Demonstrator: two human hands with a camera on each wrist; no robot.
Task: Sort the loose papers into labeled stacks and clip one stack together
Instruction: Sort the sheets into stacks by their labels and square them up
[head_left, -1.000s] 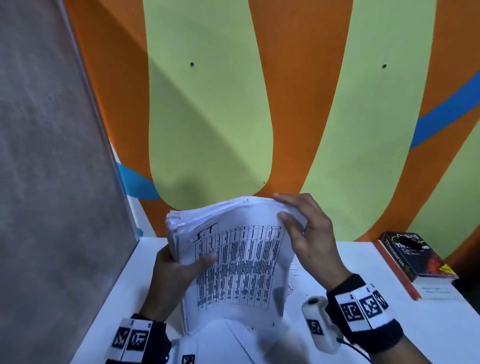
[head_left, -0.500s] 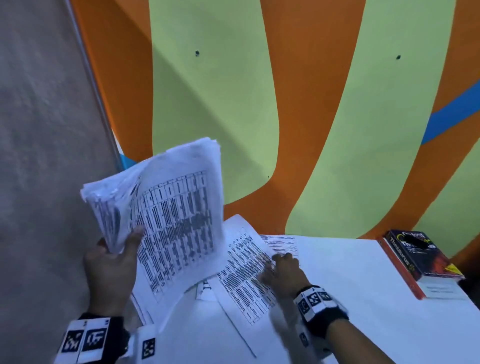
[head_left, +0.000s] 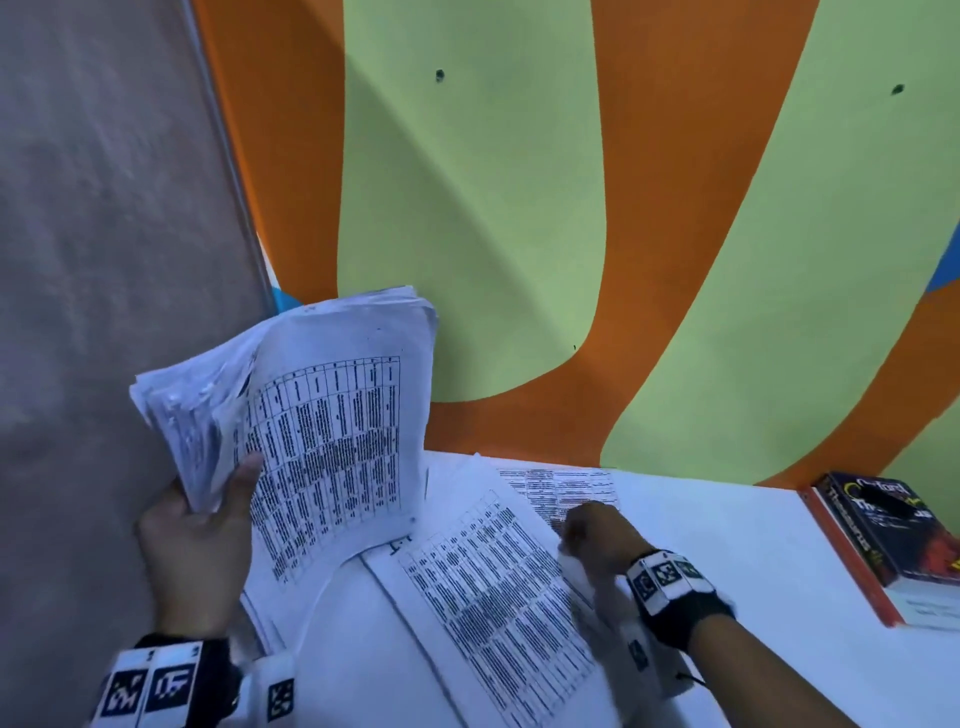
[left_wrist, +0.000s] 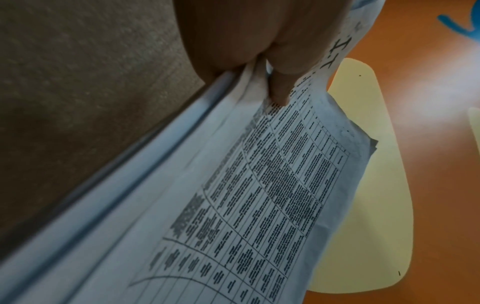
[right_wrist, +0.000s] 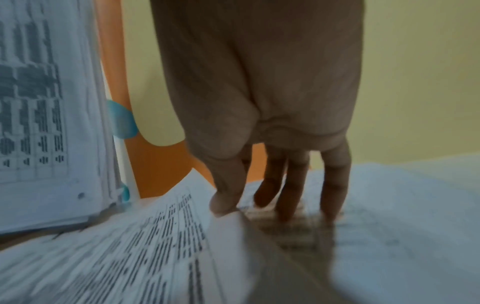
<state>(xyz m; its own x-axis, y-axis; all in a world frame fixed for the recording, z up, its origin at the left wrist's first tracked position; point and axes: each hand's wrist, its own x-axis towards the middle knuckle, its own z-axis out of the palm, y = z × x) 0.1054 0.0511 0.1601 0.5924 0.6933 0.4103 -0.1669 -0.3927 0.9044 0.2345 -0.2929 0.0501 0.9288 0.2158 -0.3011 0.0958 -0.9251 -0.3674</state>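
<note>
The white bench (head_left: 779, 545) carries a book (head_left: 893, 540) at its right and loose sheets (head_left: 493, 587) near the wall. The left hand (head_left: 197, 535) grips a raised paper stack (head_left: 322, 415), lower than half a second ago. The right hand (head_left: 597, 535), fingers (right_wrist: 288, 197) straight, still presses a sheet flat.
</note>
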